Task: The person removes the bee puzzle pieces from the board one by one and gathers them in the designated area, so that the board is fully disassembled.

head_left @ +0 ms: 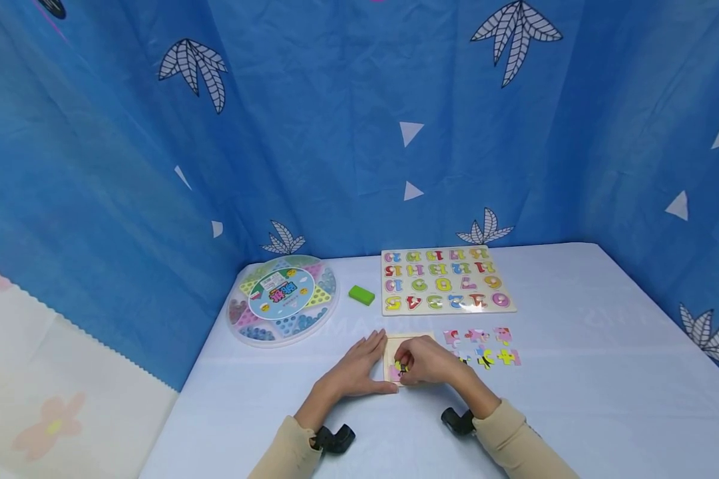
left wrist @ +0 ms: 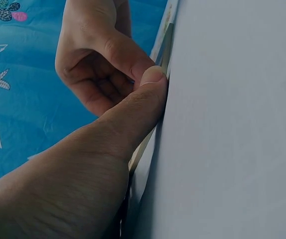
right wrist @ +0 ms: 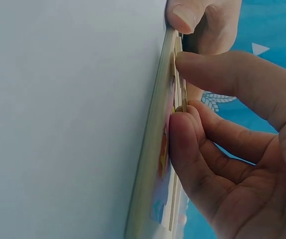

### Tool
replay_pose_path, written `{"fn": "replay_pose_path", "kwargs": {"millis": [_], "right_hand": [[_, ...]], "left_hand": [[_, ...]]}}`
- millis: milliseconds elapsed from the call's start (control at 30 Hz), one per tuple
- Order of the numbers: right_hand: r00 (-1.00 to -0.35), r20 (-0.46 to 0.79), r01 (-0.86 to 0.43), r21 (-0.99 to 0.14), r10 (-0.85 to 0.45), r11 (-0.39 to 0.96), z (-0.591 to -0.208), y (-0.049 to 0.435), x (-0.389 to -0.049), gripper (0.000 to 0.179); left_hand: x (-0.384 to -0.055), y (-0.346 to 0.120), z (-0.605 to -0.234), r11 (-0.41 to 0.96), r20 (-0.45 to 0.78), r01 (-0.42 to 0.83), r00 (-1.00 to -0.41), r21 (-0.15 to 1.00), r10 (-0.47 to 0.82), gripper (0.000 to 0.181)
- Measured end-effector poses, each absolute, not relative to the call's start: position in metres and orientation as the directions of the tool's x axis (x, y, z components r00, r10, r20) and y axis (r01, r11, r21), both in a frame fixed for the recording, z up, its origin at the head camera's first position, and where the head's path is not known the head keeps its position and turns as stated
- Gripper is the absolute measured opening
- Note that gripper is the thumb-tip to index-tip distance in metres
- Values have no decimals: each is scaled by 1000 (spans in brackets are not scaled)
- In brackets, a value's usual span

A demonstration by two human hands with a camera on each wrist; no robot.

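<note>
1. Beige sleeves sit closest, black wrist-worn cameras just ahead of them.
2. Left hand: fingers straight and spread, at the left side of a shallow pale wooden square tray; thumb laid along its near edge. Holding nothing, just bracing.
3. Right hand: fingers curled inside the tray, thumb and fingertips pinching, as far as I can tell, a small pink-and-yellow jigsaw piece. Exact grip partly hidden by my own fingers.
4. Doing it well, my judgement: keep left thumb firm so the tray can't skid; hold the piece by its edges, level; match knobs to notches before pressing; push straight down with a fingertip. Forcing it tilted could pop neighbours up.
5. Position: piece lies in the tray's near-left part, under my right fingertips, just beside my left thumb. Tray sits between both hands.
6. Loose printed jigsaw pieces lie in two rows right of the tray, past my right hand; one partly covered by it.
7. Farther back on the white tabletop: round clear-plastic board game, green rectangular block, wooden number board.
</note>
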State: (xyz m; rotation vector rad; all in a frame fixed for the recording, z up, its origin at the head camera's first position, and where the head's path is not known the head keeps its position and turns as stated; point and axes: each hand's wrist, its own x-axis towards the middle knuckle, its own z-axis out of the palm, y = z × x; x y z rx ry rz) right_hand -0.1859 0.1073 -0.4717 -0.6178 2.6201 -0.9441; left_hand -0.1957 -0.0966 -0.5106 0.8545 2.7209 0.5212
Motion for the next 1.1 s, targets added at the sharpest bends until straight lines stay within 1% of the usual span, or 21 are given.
{"fn": "replay_pose_path", "kwargs": {"millis": [533,1100], "right_hand": [[-857,-101,-296,-706,-505,643,-473,124,-182,28],[-895,-95,-256,-690,-436,676,-468,146,-173,32]], "left_hand": [[-195,-95,-506,763,-123,497,-800,414,588,107],[-194,-96,-507,761,-134,481,-801,436,583,108]]}}
